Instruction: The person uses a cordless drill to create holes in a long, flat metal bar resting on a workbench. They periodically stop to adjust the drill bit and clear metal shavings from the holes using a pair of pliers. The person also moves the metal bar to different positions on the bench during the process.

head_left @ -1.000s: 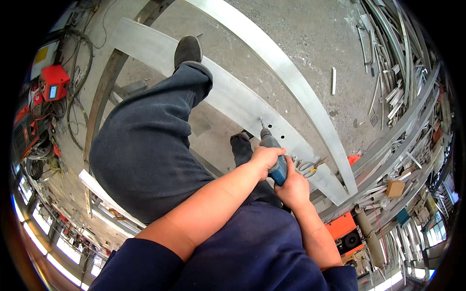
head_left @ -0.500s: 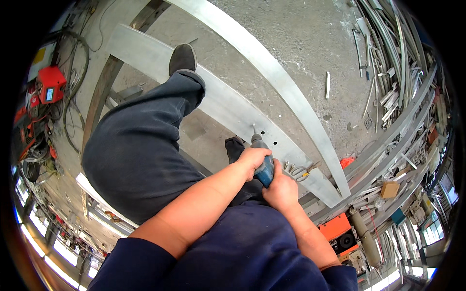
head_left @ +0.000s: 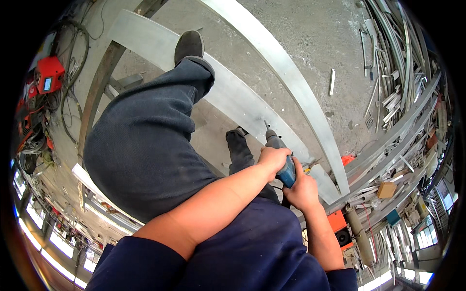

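Both my hands are closed around a blue and grey power drill [head_left: 288, 173]. My left hand [head_left: 274, 159] wraps the front of its body, while my right hand [head_left: 302, 188] grips it farther back. The thin drill bit [head_left: 267, 125] points away from me toward a long flat metal plate [head_left: 238, 99]. Its tip is at or just above the plate; I cannot tell whether they touch. Small dark holes in the plate are largely covered by the drill. My left shoe [head_left: 190, 44] rests on the plate farther along.
A curved metal strip [head_left: 291, 77] runs beyond the plate. Dark beams [head_left: 104, 80] lie under the plate. Red machines [head_left: 50, 75] with cables stand at left. Metal offcuts [head_left: 391, 99] pile up at right, near an orange machine [head_left: 339, 223]. A short light bar [head_left: 332, 81] lies on the concrete floor.
The drill and both hands have moved right, and the drill now leans more to that side. It covers the holes and small tools that showed more plainly before. The view has shifted slightly.
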